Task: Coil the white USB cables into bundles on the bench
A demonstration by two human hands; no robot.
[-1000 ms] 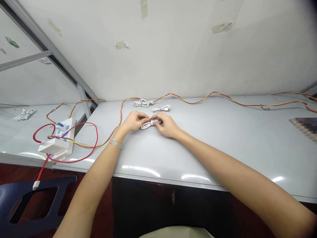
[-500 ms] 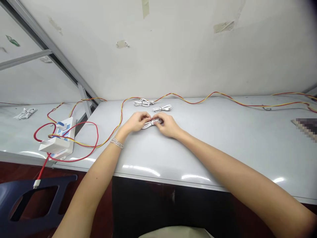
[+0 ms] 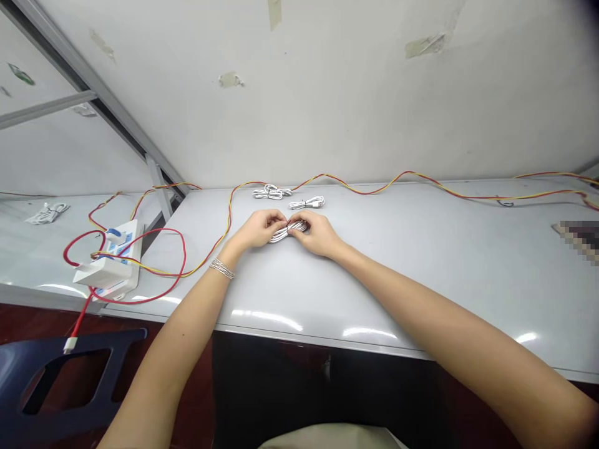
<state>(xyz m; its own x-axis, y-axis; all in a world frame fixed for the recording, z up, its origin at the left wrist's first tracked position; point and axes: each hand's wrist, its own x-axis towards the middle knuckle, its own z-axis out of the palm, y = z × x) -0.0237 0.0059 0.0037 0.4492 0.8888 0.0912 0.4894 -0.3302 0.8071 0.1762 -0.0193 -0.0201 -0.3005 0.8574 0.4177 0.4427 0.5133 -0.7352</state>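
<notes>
Between my two hands lies a coiled white cable (image 3: 279, 235), low over the grey tabletop. My left hand (image 3: 260, 228) pinches its left part with thumb and fingers. At its middle and right end, my right hand (image 3: 314, 234) grips the bundle, thumb tip near the dark tie around it. Just beyond my hands rests a tied white cable (image 3: 306, 202) with a plug end showing at the right. Behind that, to the left, is another tied white cable bundle (image 3: 271, 193). My fingers partly hide the held coil.
A white power strip (image 3: 126, 249) with plugged-in adapters stands at the left, circled by a red cable (image 3: 184, 249). Twisted red and yellow wire (image 3: 355, 191) runs along the wall. Another white cable bundle (image 3: 47, 213) lies far left. A blue chair (image 3: 79, 415) stands below.
My right fingers have shifted very slightly around the tie of the held cable. Otherwise my hands and the other cables stay in place.
</notes>
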